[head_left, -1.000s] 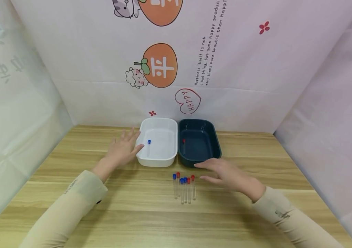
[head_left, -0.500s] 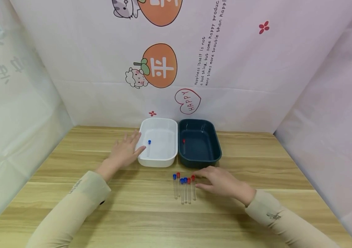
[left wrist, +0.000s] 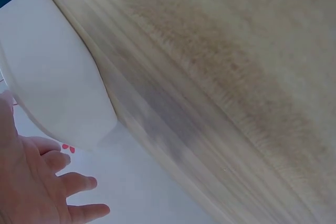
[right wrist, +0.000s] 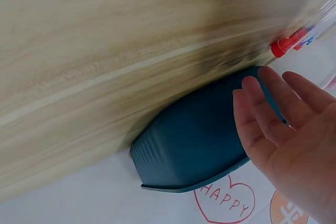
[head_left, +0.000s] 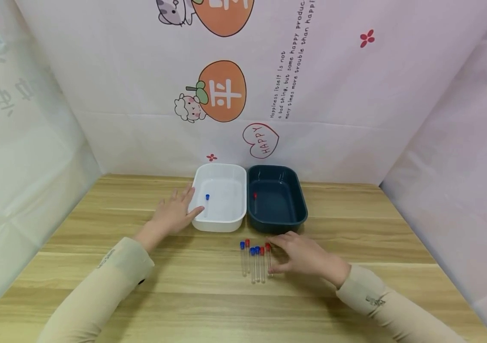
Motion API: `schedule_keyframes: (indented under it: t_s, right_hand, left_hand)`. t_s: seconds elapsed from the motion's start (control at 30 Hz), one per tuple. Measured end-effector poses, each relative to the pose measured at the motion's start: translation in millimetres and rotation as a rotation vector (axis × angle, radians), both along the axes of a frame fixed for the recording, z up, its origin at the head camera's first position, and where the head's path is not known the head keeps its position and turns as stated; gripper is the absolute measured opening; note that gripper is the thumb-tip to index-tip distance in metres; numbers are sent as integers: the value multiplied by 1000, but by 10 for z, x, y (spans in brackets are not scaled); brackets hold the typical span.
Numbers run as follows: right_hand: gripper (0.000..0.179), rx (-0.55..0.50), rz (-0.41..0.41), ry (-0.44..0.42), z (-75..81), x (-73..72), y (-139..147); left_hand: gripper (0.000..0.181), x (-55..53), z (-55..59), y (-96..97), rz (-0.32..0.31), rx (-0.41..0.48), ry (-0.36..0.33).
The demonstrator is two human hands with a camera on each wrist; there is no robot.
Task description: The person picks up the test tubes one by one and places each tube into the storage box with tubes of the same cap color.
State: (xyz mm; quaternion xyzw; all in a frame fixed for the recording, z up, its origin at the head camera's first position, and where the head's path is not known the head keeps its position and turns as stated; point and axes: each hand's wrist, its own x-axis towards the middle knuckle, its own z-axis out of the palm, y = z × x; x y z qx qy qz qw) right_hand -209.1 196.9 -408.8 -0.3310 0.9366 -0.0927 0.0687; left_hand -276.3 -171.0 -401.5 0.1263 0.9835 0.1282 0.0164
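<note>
My left hand (head_left: 170,215) is at the left side of the white bin (head_left: 226,227), its thumb reaching over the rim and its fingers spread along the outside. In the left wrist view the fingers (left wrist: 79,183) are loosely extended. My right hand (head_left: 305,255) hovers at the rightmost red-capped test tube (head_left: 268,247), forefinger by the cap and thumb lower down, with a gap between them. Whether it touches the tube cannot be told. Several more capped tubes lie to the left, including a blue-capped test tube (head_left: 242,245) and another red-capped test tube (head_left: 262,251).
Right of the white bin stands a dark blue bin (head_left: 274,224), holding one red-capped tube (head_left: 255,196). One blue-capped tube (head_left: 207,197) lies inside the white bin. Both bins stand on a wooden table (head_left: 183,295) against a printed white backdrop (head_left: 333,143).
My right hand has moved down and left from the dark blue bin's front edge to the rightmost red-capped test tube, its thumb dropping lower. My left hand has shifted slightly right and down beside the white bin.
</note>
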Motion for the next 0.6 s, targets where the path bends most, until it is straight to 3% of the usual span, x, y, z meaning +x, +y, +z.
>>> schedule_keyframes:
  t_s: [0.6]
  right_hand:
    - [98, 24, 17, -6, -53, -13, -31]
  left_hand:
    - [85, -17, -51, -14, -16, -17, 5]
